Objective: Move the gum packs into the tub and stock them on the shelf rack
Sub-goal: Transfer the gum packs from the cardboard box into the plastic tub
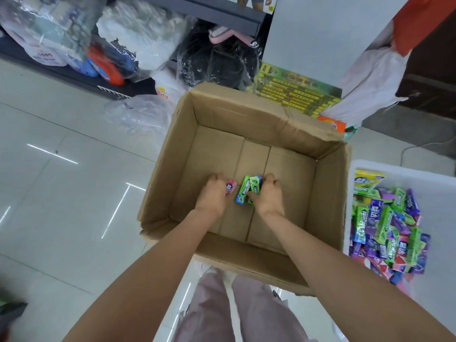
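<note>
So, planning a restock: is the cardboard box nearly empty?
Nearly empty: the cardboard box shows bare floor, only a few gum packs by the hands.
</note>
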The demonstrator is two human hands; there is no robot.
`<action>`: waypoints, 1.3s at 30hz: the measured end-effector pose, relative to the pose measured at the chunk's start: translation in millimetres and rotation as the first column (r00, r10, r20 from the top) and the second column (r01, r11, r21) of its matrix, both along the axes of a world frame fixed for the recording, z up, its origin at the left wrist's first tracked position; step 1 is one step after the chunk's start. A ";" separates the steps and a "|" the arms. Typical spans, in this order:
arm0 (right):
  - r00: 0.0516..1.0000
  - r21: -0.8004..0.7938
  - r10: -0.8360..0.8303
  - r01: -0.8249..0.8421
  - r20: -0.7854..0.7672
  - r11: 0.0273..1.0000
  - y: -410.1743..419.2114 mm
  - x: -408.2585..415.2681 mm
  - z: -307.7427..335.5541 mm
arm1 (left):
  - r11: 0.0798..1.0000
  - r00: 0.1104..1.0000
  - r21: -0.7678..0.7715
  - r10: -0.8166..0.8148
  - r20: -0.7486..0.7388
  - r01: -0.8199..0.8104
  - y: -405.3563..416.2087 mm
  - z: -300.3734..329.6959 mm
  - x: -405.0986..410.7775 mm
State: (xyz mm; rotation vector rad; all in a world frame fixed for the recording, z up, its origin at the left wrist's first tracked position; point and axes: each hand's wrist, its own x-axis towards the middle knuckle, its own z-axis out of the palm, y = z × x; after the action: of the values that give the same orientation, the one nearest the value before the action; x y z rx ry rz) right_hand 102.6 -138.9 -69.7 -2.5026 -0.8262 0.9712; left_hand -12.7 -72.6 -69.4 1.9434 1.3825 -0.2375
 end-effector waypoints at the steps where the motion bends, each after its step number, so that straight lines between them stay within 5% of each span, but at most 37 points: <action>1: 0.999 -0.009 0.022 -0.022 0.028 1.000 0.8 0.0 -0.4 | 1.000 0.999 -0.017 0.026 0.048 -0.026 -2.2 0.0 6.2; 8: 0.979 -0.078 0.142 -0.132 0.147 0.988 5.0 0.4 -0.4 | 0.997 0.997 -0.029 0.075 0.002 -0.075 -12.7 -2.1 25.3; 15: 0.992 -0.005 -0.091 0.091 -0.084 0.996 2.5 13.3 3.7 | 0.991 0.976 0.106 -0.056 -0.212 0.080 -22.4 0.1 43.9; 19: 0.984 0.058 -0.108 0.117 -0.142 0.991 -7.6 24.6 16.0 | 0.991 0.991 -0.024 0.132 -0.013 -0.132 -18.3 8.5 41.5; 24: 0.965 0.182 -0.085 0.133 -0.247 0.974 -21.7 31.4 45.3 | 0.916 0.880 -0.292 0.362 0.306 -0.276 -21.0 34.8 25.7; 30: 0.960 0.381 -0.108 0.204 -0.258 0.902 -48.6 35.0 98.0 | 0.875 0.756 -0.469 0.384 0.530 -0.116 -39.8 97.3 35.7; 39: 0.939 0.476 -0.258 0.339 -0.229 0.812 -144.8 95.5 145.5 | 0.900 0.787 -0.401 0.120 0.605 0.171 -105.2 139.9 114.6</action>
State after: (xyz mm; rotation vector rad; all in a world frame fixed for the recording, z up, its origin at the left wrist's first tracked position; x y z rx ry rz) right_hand 198.1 -283.7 75.8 -1.9881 -0.5264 0.7088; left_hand 101.9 -177.8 70.5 1.4615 0.7728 0.0815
